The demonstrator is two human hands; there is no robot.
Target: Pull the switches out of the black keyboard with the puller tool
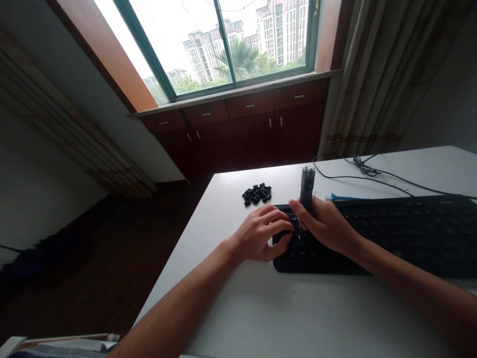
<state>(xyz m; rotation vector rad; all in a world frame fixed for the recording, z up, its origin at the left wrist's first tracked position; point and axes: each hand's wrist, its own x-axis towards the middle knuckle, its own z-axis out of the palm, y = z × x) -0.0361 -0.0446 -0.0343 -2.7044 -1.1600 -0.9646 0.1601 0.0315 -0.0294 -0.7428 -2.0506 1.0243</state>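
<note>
A black keyboard (395, 233) lies across the table, its left end under both hands. My right hand (326, 221) is closed around an upright black keycap puller (307, 186), with metal prongs at its top. Thin wire shows below the hand, close over the keys. My left hand (266, 231) rests at the keyboard's left end, fingers curled, thumb and index tips nearly together beside the wire. Whatever lies between those tips is too small to make out. Beyond the left hand sits a small pile of black keycaps (257, 194).
The white table (298, 308) has its left edge beside my left forearm. Behind the keyboard lie a blue brush (348, 198) and a black cable (367, 169), partly coiled. Dark wooden cabinets (238, 134) stand under the window past the table's far edge.
</note>
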